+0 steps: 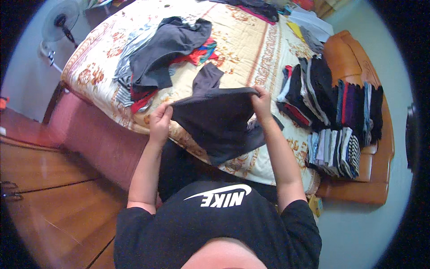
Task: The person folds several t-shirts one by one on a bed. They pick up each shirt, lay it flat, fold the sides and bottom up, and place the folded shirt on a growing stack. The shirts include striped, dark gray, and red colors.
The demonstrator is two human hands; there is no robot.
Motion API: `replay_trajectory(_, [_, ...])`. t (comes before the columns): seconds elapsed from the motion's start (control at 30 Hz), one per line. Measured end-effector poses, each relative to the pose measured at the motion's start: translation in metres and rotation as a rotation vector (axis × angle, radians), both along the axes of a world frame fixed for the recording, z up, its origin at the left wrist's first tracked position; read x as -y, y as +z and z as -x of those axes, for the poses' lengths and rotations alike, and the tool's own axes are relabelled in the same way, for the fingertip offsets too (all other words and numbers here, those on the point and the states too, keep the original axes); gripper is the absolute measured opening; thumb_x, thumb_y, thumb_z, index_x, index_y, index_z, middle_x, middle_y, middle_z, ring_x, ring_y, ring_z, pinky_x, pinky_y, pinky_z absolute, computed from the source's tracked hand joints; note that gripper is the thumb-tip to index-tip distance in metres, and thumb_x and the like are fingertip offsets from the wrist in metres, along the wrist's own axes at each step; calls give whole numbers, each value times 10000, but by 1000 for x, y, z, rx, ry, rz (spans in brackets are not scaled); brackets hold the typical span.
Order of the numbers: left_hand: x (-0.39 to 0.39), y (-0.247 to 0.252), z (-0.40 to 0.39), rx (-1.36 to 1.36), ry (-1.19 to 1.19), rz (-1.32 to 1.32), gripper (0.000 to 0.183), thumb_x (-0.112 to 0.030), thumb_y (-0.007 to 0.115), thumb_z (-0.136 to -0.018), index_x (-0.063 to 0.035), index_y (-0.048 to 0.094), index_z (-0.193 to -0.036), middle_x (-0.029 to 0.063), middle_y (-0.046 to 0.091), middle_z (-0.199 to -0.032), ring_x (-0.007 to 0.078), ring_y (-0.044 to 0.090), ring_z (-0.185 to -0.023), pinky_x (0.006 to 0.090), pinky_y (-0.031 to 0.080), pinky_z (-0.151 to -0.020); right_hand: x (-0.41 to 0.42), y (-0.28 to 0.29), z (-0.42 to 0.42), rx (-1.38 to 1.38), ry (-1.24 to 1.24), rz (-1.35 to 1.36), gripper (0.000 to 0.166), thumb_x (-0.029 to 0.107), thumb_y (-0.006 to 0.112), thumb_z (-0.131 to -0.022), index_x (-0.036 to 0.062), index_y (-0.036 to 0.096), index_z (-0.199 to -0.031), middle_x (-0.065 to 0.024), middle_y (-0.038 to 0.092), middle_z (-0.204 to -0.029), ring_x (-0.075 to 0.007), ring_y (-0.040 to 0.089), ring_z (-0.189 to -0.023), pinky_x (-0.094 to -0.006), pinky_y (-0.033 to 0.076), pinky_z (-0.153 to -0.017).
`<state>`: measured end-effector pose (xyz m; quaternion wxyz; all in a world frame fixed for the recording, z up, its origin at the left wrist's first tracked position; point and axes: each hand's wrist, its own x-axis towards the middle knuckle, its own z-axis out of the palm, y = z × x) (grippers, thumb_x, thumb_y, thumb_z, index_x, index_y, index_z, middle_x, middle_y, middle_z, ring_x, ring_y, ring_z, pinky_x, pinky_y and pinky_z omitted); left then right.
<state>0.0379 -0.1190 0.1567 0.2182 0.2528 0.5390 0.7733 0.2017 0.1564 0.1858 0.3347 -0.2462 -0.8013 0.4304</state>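
A dark garment (218, 121) is stretched between my two hands above the near edge of the bed. My left hand (162, 116) pinches its left corner, and my right hand (261, 97) grips the upper right corner. Its lower part hangs down towards the bed's edge. Just beyond it a dark grey piece of cloth (208, 77) lies on the floral bedspread (235, 67); whether it belongs to the held garment I cannot tell. Farther left is a loose heap of clothes, with a dark grey garment (161, 50) on top of striped and red ones.
Rows of folded clothes (334, 151) stand along the right side of the bed, by the wooden headboard (379, 161). More dark clothing (255, 10) lies at the far edge. A reddish padded bench (100, 144) adjoins the bed on the left, and a standing fan (60, 22) is behind it.
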Motion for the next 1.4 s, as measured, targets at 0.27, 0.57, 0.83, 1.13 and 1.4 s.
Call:
replay_trajectory(0.27, [-45,119,-24,-618,-125,183,90,-63,553,-793,22,568,-820,52,548,-678,100,498,-645,230,399,-607,-10,69,-117,582,-131,-312,196,171,638,-724,-21,603,-737,-170,575,-643,-192,581,-606,-322,427,-575])
replay_trajectory(0.57, [-71,203,-56,-821,-120,35,89,-59,546,-808,12,586,-844,29,563,-696,66,498,-679,218,407,-633,51,-6,-138,293,474,795,443,238,580,-805,110,425,-1200,41,526,-863,-42,455,-695,-192,360,-566])
replay_trajectory(0.83, [-65,236,-79,-769,-149,61,95,-59,545,-818,1,600,-867,-14,560,-730,55,487,-700,195,390,-651,81,-7,-96,326,300,-47,222,122,592,-680,-20,573,-849,-104,590,-701,-198,558,-659,-317,447,-640])
replay_trajectory(1.13, [-35,230,-26,-1063,244,153,121,-88,558,-812,-4,602,-886,71,604,-725,109,545,-682,235,426,-648,-42,87,-162,-272,101,1,124,94,548,-727,13,543,-821,-33,578,-758,-116,529,-676,-256,429,-632])
replay_trajectory(1.4, [-16,209,-10,-1159,387,238,120,-82,576,-798,-18,616,-891,128,630,-787,177,612,-702,265,452,-643,-15,167,-210,276,-147,-497,198,191,592,-774,-1,546,-766,-141,558,-637,-265,562,-598,-347,425,-558])
